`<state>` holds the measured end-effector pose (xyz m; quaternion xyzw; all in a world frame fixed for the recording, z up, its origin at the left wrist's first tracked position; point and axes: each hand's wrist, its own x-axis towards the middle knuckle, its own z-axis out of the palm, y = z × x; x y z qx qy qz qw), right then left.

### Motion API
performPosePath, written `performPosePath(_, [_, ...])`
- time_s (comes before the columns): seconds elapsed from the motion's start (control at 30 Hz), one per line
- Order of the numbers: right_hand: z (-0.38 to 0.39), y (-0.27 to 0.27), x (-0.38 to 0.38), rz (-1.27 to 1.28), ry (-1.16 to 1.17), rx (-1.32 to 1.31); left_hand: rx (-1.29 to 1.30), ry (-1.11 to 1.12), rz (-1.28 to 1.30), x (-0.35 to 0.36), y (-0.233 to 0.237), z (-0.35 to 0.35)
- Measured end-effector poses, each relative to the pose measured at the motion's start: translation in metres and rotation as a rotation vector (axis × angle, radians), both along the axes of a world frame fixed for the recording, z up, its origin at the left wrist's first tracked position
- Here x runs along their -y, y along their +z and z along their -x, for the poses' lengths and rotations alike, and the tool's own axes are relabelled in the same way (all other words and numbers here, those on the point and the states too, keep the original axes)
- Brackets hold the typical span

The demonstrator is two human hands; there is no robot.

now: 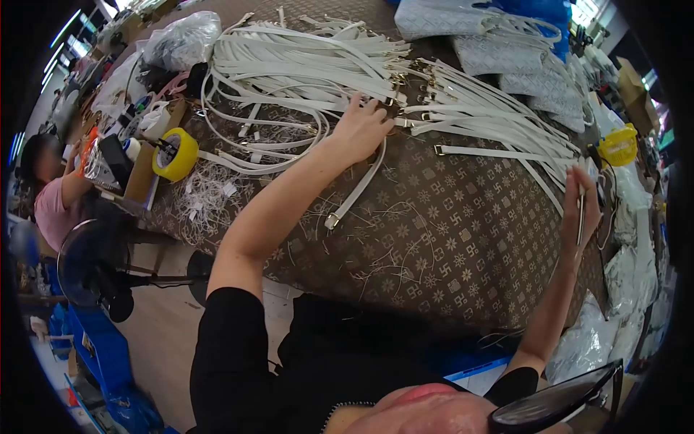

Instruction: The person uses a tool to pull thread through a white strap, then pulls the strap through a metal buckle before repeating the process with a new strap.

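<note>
My left hand (363, 132) reaches to the middle of the table, its fingers bent round the buckle end of a white strap at the edge of a large heap of white straps (303, 69). A loose strap (356, 194) with a gold buckle curves down below that hand. My right hand (584, 206), at the table's right side, is closed on a slim metal tool (580, 220) whose exact kind I cannot make out. Beside it lie the tail ends of a second, fanned-out row of white straps (491, 108), their gold buckles toward the middle.
Thread scraps (210, 192) litter the patterned tablecloth (463, 231). A yellow tape roll (176, 155) stands by a cardboard box (148, 163) at left. White quilted bags (491, 65) lie at the back right, plastic bags (632, 275) at right. A fan (90, 264) and another person (56, 202) are at left.
</note>
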<state>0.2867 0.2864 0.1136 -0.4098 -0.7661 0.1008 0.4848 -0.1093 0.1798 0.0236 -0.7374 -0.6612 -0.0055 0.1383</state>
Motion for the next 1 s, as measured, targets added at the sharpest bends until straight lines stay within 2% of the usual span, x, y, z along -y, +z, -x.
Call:
performPosePath(0.07, [0.008, -0.018, 0.013, -0.022, 0.116, -0.033, -0.031, -0.041, 0.005, -0.008, 0.005, 0.008])
performPosePath(0.1, [0.015, -0.023, 0.026, 0.036, 0.162, -0.086, -0.011, -0.127, -0.156, -0.008, 0.004, 0.008])
performPosePath(0.17, [0.033, -0.026, 0.043, 0.088, 0.212, -0.133, 0.085, -0.242, -0.218, -0.001, 0.027, -0.012])
performPosePath(0.2, [0.043, -0.027, 0.054, 0.257, 0.3, -0.324, 0.091, -0.34, -0.426, 0.006, 0.037, -0.027])
performPosePath(0.27, [0.07, -0.031, 0.077, 0.556, 0.383, -0.658, 0.163, -0.424, -0.557, 0.023, 0.06, -0.064])
performPosePath(0.3, [0.079, -0.037, 0.086, 0.553, 0.383, -0.661, 0.163, -0.477, -0.644, 0.031, 0.068, -0.078])
performPosePath(0.37, [0.093, -0.047, 0.101, 0.826, 0.443, -0.763, 0.247, -0.603, -0.815, 0.039, 0.076, -0.1])
performPosePath(0.4, [0.098, -0.045, 0.109, 0.825, 0.446, -0.762, 0.245, -0.602, -0.818, 0.044, 0.077, -0.106])
performPosePath(0.47, [0.101, -0.041, 0.122, 1.021, 0.365, -0.88, 0.213, -0.589, -0.814, 0.055, 0.086, -0.114])
performPosePath(0.5, [0.074, -0.058, 0.115, 1.021, 0.555, -0.732, 0.214, -0.61, -0.82, 0.057, 0.089, -0.115])
performPosePath(0.57, [0.068, -0.026, 0.129, 0.777, 0.308, -0.439, 0.188, -0.581, -0.776, 0.066, 0.098, -0.106])
performPosePath(0.63, [0.044, -0.02, 0.122, 0.738, 0.253, -0.435, 0.102, -0.536, -0.659, 0.082, 0.109, -0.082])
performPosePath(0.7, [0.005, -0.036, 0.1, 0.186, 0.085, -0.228, 0.065, -0.415, -0.622, 0.114, 0.123, -0.057])
performPosePath(0.83, [-0.009, -0.029, 0.112, 0.236, -0.021, 0.0, 0.023, -0.209, -0.51, 0.169, 0.115, -0.018])
performPosePath(0.9, [-0.002, -0.052, 0.113, 0.103, -0.011, 0.154, -0.02, -0.141, -0.41, 0.19, 0.091, 0.001])
performPosePath(0.93, [-0.002, -0.059, 0.116, 0.2, -0.052, 0.23, -0.006, -0.143, -0.383, 0.198, 0.073, 0.009])
performPosePath(1.0, [0.0, -0.078, 0.117, 0.209, -0.057, 0.254, 0.043, -0.04, -0.258, 0.217, 0.042, 0.023])
